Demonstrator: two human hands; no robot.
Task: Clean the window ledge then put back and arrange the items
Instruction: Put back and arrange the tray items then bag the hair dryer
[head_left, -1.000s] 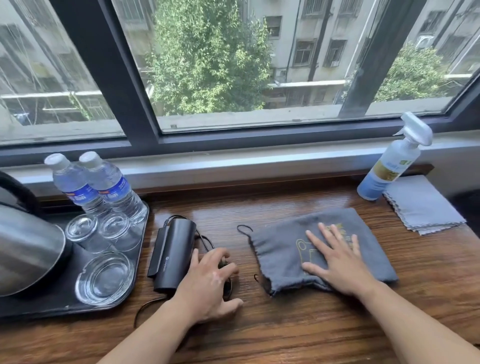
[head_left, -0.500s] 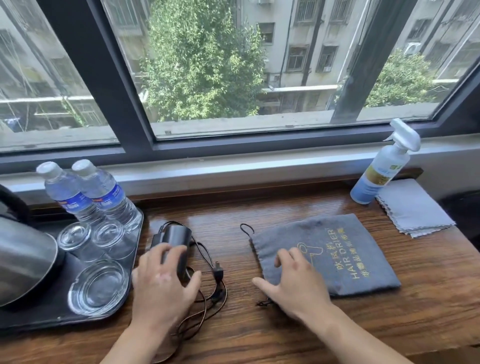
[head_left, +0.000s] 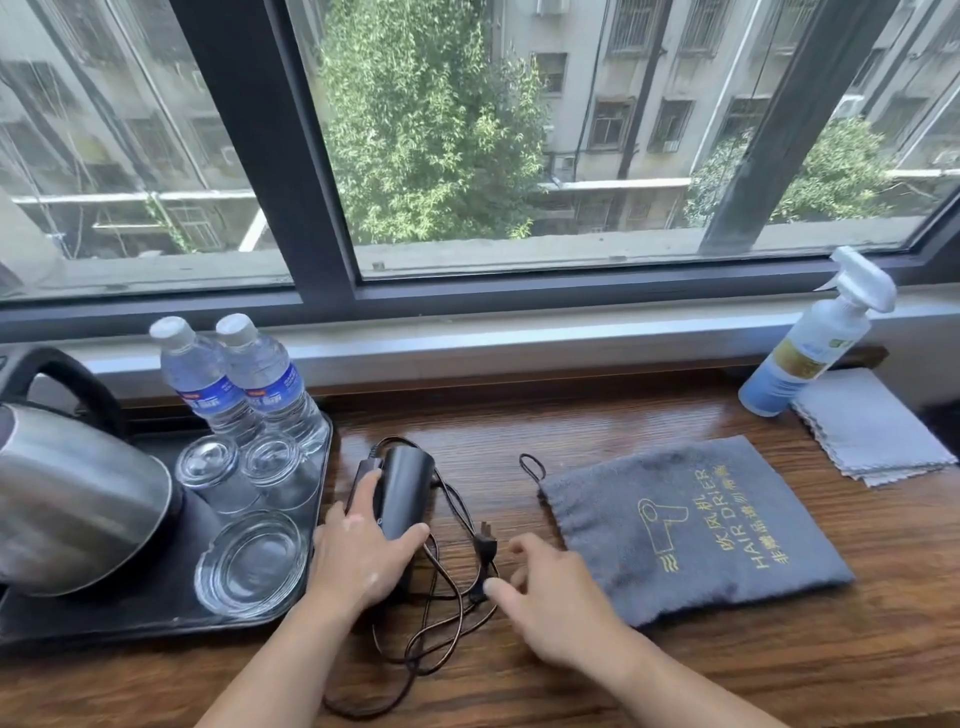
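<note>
A black folded hair dryer (head_left: 406, 488) lies on the wooden ledge (head_left: 571, 431), just right of the tray. My left hand (head_left: 358, 556) grips its near end, fingers along one side and thumb on the other. Its black cord (head_left: 441, 613) loops loosely toward me, with the plug (head_left: 485, 540) lying beside my right hand (head_left: 550, 597). That hand hovers over the cord with loosely bent fingers, the thumb touching the cord near the plug, and holds nothing. A grey drawstring hair-dryer bag (head_left: 691, 525) lies flat to the right.
A black tray (head_left: 130, 618) at left carries a steel kettle (head_left: 67, 493), two water bottles (head_left: 244, 384), upturned glasses (head_left: 244, 473) and a glass dish (head_left: 252, 561). A spray bottle (head_left: 810, 343) and folded grey cloth (head_left: 867, 431) sit at the far right.
My right hand left the bag and moved left to the cord and plug. My left hand shifted up onto the dryer and closed round it.
</note>
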